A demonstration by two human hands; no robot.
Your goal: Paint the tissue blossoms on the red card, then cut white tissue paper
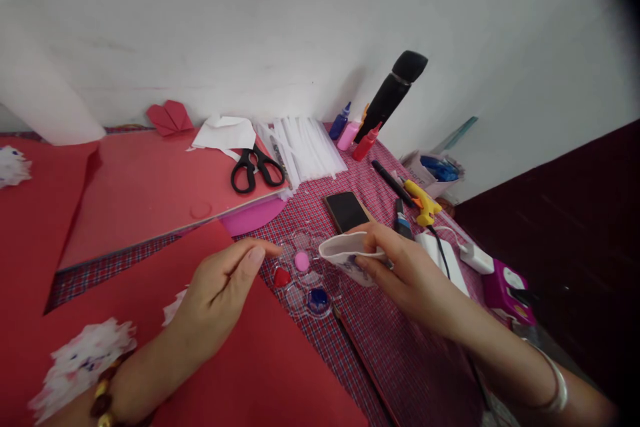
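Note:
In my right hand (400, 273) is a white paper cup (345, 250) with a bluish print, gripped between thumb and fingers. The cup is tilted, its mouth squeezed to a narrow oval and turned left. My left hand (225, 280) hovers above the red paper's edge, fingers stretched out together to the right, with nothing visible in them. Between the hands lies a clear flower-shaped paint palette (295, 298). Its wells hold pink paint (301, 261), red paint (282, 277) and dark blue paint (318, 300). A thin paintbrush (357, 350) lies below the palette.
Red paper sheets (240, 373) with white tufted pieces (83, 363) cover the left. Black-handled scissors (257, 170), white strips (310, 150) and paint bottles (367, 141) are farther back. A phone (346, 211), yellow glue gun (423, 201) and purple power socket (507, 290) are rightward.

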